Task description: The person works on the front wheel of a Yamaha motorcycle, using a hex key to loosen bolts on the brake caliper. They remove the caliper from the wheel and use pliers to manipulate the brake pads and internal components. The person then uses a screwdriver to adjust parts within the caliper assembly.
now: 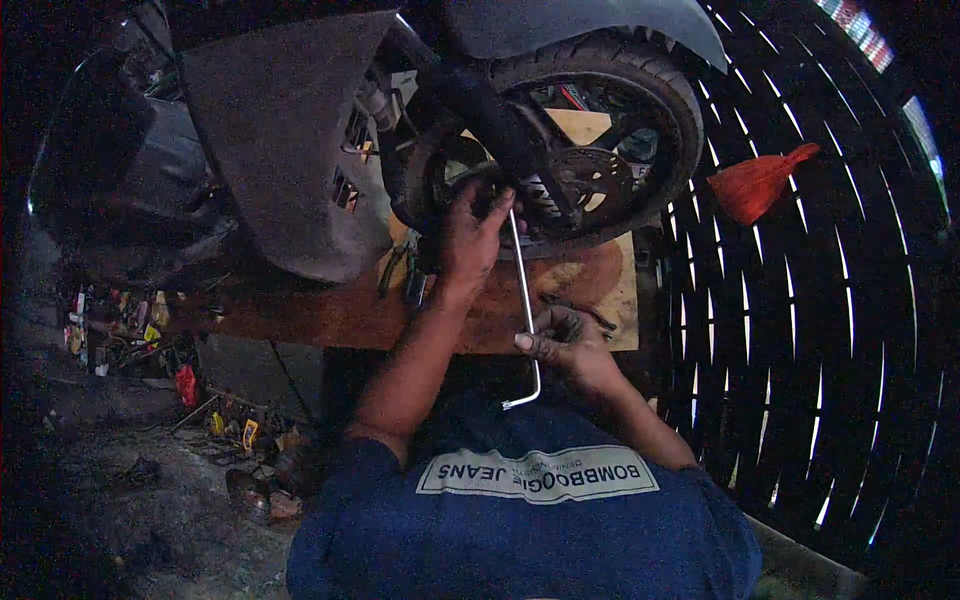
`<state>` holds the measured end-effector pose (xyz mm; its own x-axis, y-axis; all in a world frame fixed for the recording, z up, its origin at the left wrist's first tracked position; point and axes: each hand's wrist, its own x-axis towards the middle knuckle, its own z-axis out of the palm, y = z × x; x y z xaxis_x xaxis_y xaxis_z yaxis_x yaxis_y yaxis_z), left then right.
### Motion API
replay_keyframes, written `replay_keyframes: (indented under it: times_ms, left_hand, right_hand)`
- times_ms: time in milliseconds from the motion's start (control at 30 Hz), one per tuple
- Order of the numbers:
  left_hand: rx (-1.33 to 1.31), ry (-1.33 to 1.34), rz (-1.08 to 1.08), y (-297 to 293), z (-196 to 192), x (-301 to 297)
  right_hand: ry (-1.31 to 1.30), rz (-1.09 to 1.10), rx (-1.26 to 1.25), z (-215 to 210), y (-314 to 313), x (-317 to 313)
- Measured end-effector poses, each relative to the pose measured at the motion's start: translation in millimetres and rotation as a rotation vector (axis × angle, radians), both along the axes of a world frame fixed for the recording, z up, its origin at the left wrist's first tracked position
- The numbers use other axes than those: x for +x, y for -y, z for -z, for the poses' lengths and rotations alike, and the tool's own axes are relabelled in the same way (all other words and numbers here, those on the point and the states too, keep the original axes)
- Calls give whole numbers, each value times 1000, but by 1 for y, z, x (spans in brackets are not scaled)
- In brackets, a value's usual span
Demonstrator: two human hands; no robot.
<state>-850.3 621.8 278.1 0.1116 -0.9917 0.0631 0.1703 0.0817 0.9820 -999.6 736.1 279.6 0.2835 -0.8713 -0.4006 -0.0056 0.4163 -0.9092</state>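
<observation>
L-shaped metal wrench (526, 300) runs lengthwise from the wheel hub (590, 178) down toward the person. Left hand (470, 235) closes around its upper end at the hub; right hand (560, 338) grips the shaft lower down, just above the bent end.

I see my left hand (470, 238) gripping the metal rod (526, 300) near its top at the motorcycle wheel (590, 140), at twelve o'clock. My right hand (562, 340) pinches the rod lower down, over the wooden board (330, 315). An orange cloth (755, 183) lies at two o'clock.
</observation>
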Motion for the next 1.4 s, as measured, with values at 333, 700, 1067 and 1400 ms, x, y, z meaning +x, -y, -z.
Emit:
replay_keyframes:
  times_ms: [333,700,1067,1400]
  left_hand:
    - [60,-272,113,0,4,0]
    - [381,-673,306,0,1,11]
    - [189,20,350,-57,40,-11]
    - [213,889,158,-20,240,16]
  right_hand:
    - [-250,-29,-314,37,-4,-39]
    - [-948,-147,-380,69,9,-89]
    - [-850,-2,-470,217,62,-151]
    - [-1473,-8,-821,323,96,-173]
